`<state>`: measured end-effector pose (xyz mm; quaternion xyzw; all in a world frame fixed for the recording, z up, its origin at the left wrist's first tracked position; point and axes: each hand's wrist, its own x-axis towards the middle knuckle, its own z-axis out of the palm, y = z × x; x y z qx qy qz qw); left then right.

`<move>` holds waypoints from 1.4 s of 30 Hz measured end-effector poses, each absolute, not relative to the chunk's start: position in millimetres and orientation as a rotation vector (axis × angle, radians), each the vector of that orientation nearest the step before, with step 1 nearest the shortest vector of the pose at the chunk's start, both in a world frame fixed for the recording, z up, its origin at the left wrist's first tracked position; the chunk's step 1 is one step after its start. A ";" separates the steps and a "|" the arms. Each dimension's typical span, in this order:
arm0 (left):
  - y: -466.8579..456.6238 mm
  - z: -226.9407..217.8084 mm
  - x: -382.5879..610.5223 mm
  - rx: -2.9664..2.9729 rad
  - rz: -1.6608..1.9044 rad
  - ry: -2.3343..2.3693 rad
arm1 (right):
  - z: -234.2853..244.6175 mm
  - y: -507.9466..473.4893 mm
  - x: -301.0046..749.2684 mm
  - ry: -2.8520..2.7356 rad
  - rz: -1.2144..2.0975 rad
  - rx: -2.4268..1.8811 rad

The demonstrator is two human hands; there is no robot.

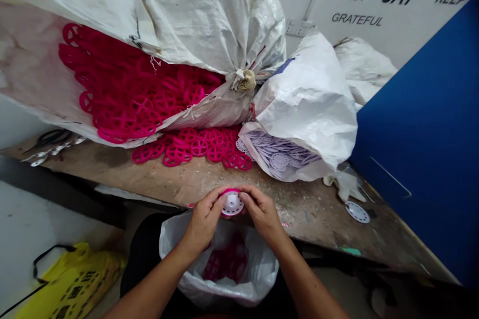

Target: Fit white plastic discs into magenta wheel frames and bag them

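My left hand (204, 222) and my right hand (262, 214) both grip a white perforated plastic disc (232, 203) fitted with a pink ring, holding it by its edge above a white plastic bag (220, 294). That bag sits in my lap and holds pink plastic parts (226, 263). Beyond my hands, loose pink spoked discs (196, 147) lie on the wooden workbench (112, 169). They spill from a white woven sack (209, 15) full of more pink discs. A second sack (310, 99) holds pale lilac discs (280, 154).
A single white disc (357, 212) and a crumpled white bag (346, 184) lie at the bench's right. A blue panel (419, 124) stands beyond them. Scissors (47, 138) lie at the far left. A yellow bag (71, 279) rests on the floor at lower left.
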<state>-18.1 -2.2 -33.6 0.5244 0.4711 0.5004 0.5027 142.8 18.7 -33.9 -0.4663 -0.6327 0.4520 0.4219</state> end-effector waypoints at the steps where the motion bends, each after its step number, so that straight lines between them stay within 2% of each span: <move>1: -3.1 -33.7 -18.0 1.208 1.175 1.117 | -33.3 18.1 143.6 -1.536 1.157 -1.162; 6: -12.5 -41.4 -18.3 1.050 1.005 1.059 | -31.8 7.2 146.2 -1.459 1.369 -1.065; 12: -25.5 -50.2 -22.2 1.159 0.880 1.125 | -34.7 -3.6 153.3 -1.728 1.307 -1.091; 15: -27.7 -43.9 -32.0 1.266 0.678 1.085 | -25.9 20.1 179.6 -1.934 1.054 -1.196; 17: -22.7 -36.8 -44.3 1.393 0.626 1.144 | -20.1 50.0 206.3 -1.941 0.719 -1.361; 22: 20.3 -26.8 -99.8 1.850 0.896 1.637 | -26.5 125.5 258.3 -2.000 -0.014 -1.832; 26: 61.2 -34.8 -147.6 1.989 1.022 1.944 | -39.1 142.2 264.6 -2.142 -0.194 -1.866; 32: 79.1 -48.4 -157.2 1.912 1.088 1.837 | -37.6 127.2 259.3 -2.153 -0.307 -1.756; 35: 67.8 -52.6 -130.1 1.830 1.126 1.700 | -28.4 101.2 237.9 -1.934 -0.116 -1.578; 37: 56.3 -53.0 -103.6 1.685 1.145 1.545 | -23.2 80.2 211.7 -1.738 0.264 -1.442; 40: 38.6 -47.2 -62.2 1.091 1.162 1.103 | -21.7 56.0 168.3 -1.478 0.888 -1.206; 42: 29.2 -41.2 -39.8 0.686 1.152 0.828 | -25.3 47.0 147.7 -1.420 1.014 -1.132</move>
